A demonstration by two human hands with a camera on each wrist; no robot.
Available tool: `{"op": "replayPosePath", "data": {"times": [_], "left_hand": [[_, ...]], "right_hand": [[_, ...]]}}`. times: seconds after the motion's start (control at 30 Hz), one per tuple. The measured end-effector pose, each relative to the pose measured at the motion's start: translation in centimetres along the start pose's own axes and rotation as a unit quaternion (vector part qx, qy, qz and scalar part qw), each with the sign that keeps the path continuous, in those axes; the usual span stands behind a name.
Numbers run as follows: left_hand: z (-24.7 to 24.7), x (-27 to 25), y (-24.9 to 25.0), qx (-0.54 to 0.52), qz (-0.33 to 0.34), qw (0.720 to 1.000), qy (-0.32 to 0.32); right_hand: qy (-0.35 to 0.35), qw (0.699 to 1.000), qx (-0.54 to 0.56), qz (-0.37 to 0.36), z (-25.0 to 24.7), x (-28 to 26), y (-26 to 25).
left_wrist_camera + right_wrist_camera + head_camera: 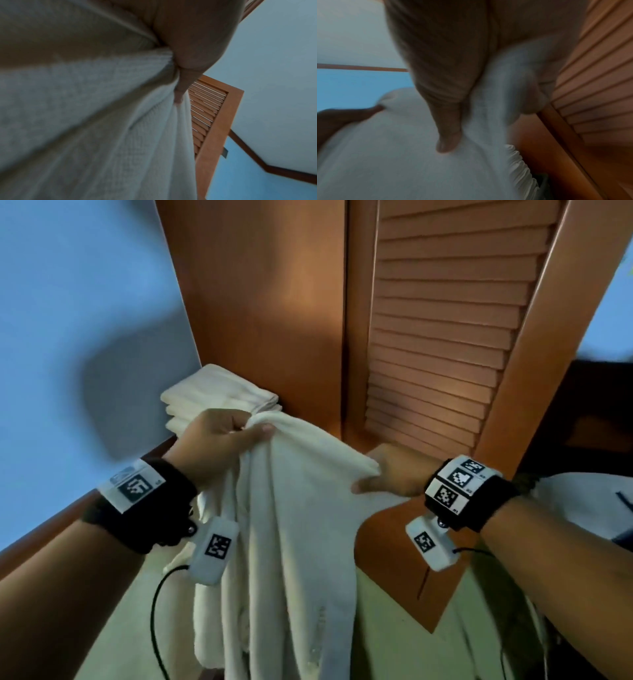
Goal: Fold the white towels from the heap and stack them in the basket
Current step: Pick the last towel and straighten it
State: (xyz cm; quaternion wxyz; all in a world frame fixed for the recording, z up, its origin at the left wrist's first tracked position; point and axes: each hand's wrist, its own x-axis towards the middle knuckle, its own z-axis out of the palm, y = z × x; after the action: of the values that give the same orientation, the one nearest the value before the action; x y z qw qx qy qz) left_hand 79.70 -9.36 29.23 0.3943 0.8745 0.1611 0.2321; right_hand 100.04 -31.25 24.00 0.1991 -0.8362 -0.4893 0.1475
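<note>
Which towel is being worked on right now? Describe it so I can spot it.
Start at the louvered wooden door. In front of it a white towel hangs, its top edge gripped by the left hand and right hand. Unlike the folded stack behind, it is unfolded.

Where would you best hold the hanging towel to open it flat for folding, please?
Probably at its two top corners, from above. The towel hangs bunched in long folds from its upper edge, where the left hand and right hand each pinch it. Sliding the fingers outward along that edge to the corners should let it drop flat.
</note>
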Motion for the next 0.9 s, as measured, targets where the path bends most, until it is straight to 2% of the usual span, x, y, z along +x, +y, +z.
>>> {"op": "replayPosePath", "data": {"times": [0.1,0.17,0.27,0.4,0.47,0.53,0.6,0.63,0.67,0.73,0.77,0.83,0.9], "left_hand": [[-1.7,0.5,-2.4,0.095,-0.039,0.993,0.065],[-2.7,-0.3,-3.9,0.124,-0.089,0.983,0.097],[-3.6,-2.4,-4.9,0.158,-0.152,0.964,0.148],[-4.0,-5.6,-4.5,0.200,-0.232,0.931,0.200],[-3.5,-7.1,-3.6,0.187,-0.256,0.925,0.212],[-2.5,-8.5,-1.9,0.158,-0.255,0.927,0.223],[-1.5,-9.5,0.3,0.164,-0.240,0.930,0.224],[-0.9,-9.7,1.5,0.172,-0.230,0.932,0.221],[-0.2,-9.7,2.9,0.173,-0.217,0.936,0.218],[1.0,-9.5,5.0,0.145,-0.183,0.947,0.219],[1.4,-9.4,5.9,0.130,-0.170,0.951,0.224],[2.3,-9.4,7.1,0.135,-0.160,0.951,0.229],[2.6,-10.2,7.0,0.220,-0.185,0.927,0.240]], "right_hand": [[0.108,0.988,0.106,0.016,-0.3,4.2,3.6],[0.140,0.954,0.266,0.001,-0.9,7.3,4.1],[0.106,0.887,0.447,-0.051,-1.6,11.9,1.8],[0.039,0.843,0.515,-0.147,-1.9,17.1,-3.2],[0.045,0.831,0.521,-0.189,-1.6,18.7,-5.4],[0.070,0.853,0.461,-0.235,-0.9,19.5,-7.0],[0.042,0.874,0.386,-0.293,0.4,18.5,-8.7],[-0.007,0.875,0.354,-0.329,1.2,17.5,-9.5],[-0.085,0.868,0.321,-0.368,2.0,16.1,-10.1],[-0.223,0.838,0.225,-0.445,4.0,12.8,-11.2],[-0.256,0.822,0.182,-0.475,5.0,11.3,-11.4],[-0.239,0.813,0.180,-0.500,6.7,9.4,-11.6],[-0.177,0.810,0.250,-0.500,6.7,8.8,-11.4]]}}
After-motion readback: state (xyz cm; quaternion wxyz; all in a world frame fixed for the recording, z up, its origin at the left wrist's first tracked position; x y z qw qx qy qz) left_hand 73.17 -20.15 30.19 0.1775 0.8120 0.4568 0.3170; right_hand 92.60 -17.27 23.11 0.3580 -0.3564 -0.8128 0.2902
